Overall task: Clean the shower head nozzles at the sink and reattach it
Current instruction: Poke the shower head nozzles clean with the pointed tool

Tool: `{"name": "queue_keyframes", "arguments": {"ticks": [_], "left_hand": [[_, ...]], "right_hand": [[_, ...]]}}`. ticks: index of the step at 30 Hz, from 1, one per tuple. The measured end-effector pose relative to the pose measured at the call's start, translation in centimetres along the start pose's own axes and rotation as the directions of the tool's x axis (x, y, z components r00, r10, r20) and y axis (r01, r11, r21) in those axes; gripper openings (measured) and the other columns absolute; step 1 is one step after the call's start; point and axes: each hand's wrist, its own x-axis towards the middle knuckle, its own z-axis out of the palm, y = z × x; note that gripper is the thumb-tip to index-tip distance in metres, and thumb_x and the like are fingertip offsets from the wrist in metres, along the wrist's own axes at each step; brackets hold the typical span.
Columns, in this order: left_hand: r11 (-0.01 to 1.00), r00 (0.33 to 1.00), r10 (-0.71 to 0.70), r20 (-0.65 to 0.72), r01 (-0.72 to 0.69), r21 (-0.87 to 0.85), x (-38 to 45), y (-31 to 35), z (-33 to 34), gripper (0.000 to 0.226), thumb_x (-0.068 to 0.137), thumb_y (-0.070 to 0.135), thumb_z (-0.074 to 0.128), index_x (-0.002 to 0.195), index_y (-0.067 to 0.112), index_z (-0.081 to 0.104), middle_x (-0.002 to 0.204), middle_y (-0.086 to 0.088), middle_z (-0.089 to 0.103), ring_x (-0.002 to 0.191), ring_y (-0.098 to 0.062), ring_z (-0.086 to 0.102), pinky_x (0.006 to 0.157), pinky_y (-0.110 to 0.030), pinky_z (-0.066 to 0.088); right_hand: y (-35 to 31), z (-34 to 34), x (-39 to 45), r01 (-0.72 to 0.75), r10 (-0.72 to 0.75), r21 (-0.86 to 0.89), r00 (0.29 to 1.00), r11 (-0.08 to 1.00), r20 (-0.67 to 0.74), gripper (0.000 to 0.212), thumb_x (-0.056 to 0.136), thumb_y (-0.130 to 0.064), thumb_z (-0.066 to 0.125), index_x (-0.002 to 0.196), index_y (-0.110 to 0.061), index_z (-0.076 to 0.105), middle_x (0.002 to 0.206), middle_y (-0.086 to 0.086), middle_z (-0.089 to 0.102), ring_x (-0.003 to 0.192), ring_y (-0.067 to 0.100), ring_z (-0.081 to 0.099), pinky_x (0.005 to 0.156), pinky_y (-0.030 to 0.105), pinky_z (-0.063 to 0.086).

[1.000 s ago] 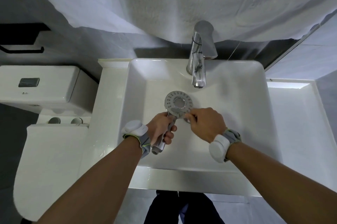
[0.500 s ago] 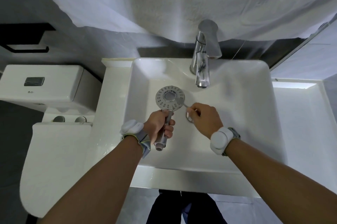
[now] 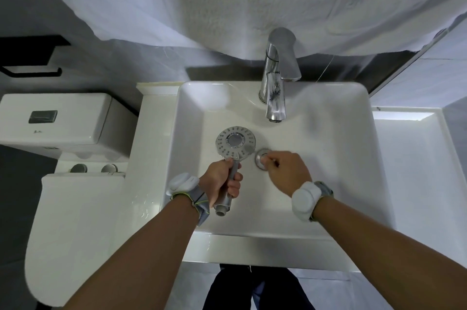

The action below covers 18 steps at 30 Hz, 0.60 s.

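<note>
Over the sink (image 3: 328, 158), our left hand (image 3: 222, 178) grips the detached shower head (image 3: 235, 141), right hand (image 3: 285, 170) fingers pinched at the drain (image 3: 260, 157), holding something too small to tell; rinsing and reattaching seem left.

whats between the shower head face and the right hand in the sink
In the head view, the round metal sink drain lies between the shower head and the right hand, whose fingertips reach over its near edge.

Both forearms bare, no sleeves. Left hand (image 3: 222, 178): white rounded pod on wrist (image 3: 182, 181), grey fabric strap w/ yellow-green edging. Right hand (image 3: 288, 173): same kit, white oval pod (image 3: 305, 199), grey strap w/ green trim. Dark navy trousers (image 3: 255, 289) visible below, betw. the arms.
</note>
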Motion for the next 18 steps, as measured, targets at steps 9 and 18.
{"name": "queue_keyframes", "arguments": {"ticks": [9, 18], "left_hand": [[0.999, 0.999, -0.015, 0.051, 0.013, 0.043, -0.5, -0.9, -0.6, 0.032, 0.107, 0.034, 0.029, 0.090, 0.013, 0.046, 0.057, 0.000, 0.036, 0.034, -0.007, 0.026, 0.033, -0.013, 0.024], [0.992, 0.997, -0.019, 0.069, 0.011, 0.125, -0.7, -1.2, -0.7, 0.030, 0.106, 0.034, 0.030, 0.091, 0.014, 0.046, 0.056, 0.000, 0.038, 0.035, -0.008, 0.024, 0.035, -0.011, 0.023]], "right_hand": [[0.2, 0.0, -0.9, 0.027, -0.027, -0.047, 1.000, 0.999, 0.004, 0.023, 0.095, -0.035, 0.054, 0.092, -0.022, 0.072, 0.069, 0.003, 0.064, 0.068, 0.027, 0.059, 0.067, 0.033, 0.051], [0.6, -0.4, -0.2, -0.050, 0.050, 0.020, 0.998, 0.999, -0.026, 0.023, 0.095, -0.032, 0.055, 0.081, -0.021, 0.069, 0.063, -0.004, 0.055, 0.061, 0.021, 0.051, 0.062, 0.027, 0.040]]}}
